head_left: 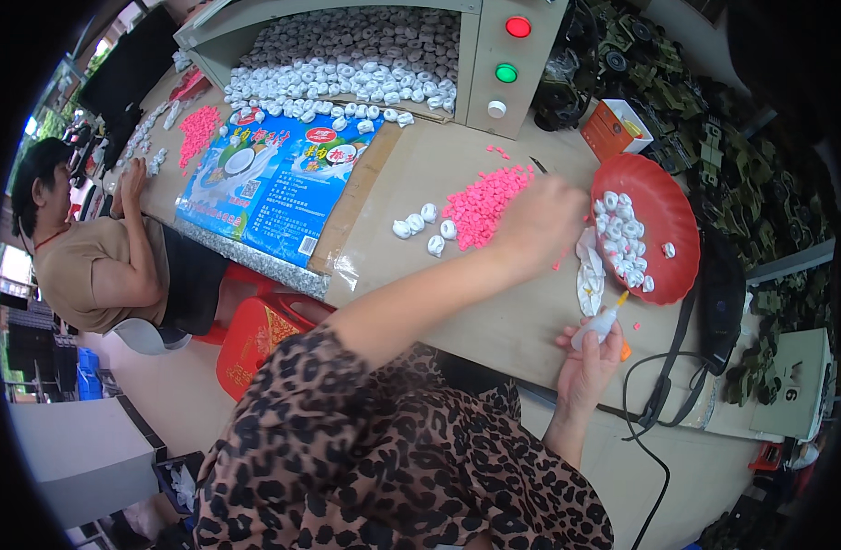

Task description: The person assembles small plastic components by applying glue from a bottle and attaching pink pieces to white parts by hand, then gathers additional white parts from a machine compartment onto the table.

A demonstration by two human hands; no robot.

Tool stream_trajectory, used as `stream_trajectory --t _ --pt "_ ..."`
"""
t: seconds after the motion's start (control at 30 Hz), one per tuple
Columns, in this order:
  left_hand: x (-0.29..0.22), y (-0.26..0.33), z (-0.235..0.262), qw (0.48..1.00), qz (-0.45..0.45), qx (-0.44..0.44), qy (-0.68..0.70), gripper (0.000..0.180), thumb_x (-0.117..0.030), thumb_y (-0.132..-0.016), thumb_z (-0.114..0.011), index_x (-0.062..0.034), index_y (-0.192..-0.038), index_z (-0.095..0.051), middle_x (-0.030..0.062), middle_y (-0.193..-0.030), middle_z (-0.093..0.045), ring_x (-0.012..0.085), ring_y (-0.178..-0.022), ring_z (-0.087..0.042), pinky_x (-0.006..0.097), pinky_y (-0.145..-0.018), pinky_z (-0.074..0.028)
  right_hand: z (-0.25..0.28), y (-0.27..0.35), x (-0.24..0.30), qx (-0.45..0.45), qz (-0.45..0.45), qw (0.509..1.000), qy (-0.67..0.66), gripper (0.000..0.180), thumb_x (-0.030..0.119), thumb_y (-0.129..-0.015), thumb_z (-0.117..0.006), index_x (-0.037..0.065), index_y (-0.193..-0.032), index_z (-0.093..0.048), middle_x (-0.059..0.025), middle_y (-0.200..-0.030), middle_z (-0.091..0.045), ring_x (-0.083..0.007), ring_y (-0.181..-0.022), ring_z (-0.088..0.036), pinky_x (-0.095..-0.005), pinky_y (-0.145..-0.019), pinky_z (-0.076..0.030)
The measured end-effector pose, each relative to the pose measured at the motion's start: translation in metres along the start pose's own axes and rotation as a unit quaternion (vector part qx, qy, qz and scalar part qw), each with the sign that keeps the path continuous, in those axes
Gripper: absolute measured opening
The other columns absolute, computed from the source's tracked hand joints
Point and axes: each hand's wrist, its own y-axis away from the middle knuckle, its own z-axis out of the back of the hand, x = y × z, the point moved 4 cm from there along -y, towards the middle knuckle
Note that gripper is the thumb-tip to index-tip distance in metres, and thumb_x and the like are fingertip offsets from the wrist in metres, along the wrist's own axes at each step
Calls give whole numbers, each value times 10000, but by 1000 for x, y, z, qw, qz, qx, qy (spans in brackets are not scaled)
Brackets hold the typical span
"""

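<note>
Centrally, the left hand [541, 220] reaches over the pink pile [486, 203] on the table [494, 312], fingers curled together at the pile's right edge; whether they pinch a piece cannot be told. Just right of the pile stands a red bowl [663, 206] of white rings. Below the bowl, the right hand [587, 362] is clamped on a small glue bottle [600, 323] with an orange tip. Left of the pile lie four loose white rings [422, 225]; farther left, a flat blue bag [274, 179] with a red oval label. Above the bowl, a small orange box [613, 128].
</note>
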Motion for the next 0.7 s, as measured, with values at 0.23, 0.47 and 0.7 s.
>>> stream_trajectory --t 0.23,0.47,0.7 --pt "57 99 70 984 127 41 -117 261 -88 -734 -562 5 -972 -509 137 -864 -494 296 -740 -511 348 -634 -428 -36 -12 -12 36 -99 990 -98 330 84 -796 -514 11 -1100 -409 -80 -928 -507 -146 -847 -497 -272 -651 -416" --pt "49 124 79 981 170 60 -75 230 -43 -728 -549 27 -946 -522 149 -803 -485 306 -743 -510 356 -633 -430 -42 -19 -29 46 -68 987 -140 221 121 -792 -528 28 -985 -472 -52 -905 -509 -106 -774 -467 -233 -634 -370" --pt "54 131 63 844 366 63 387 248 -52 -769 -552 3 -1006 -505 63 -825 -534 110 -726 -525 246 -628 -448 -60 -24 -35 33 -134 958 -250 172 141 -791 -537 42 -916 -472 -58 -837 -522 -116 -676 -466 -229 -556 -356"
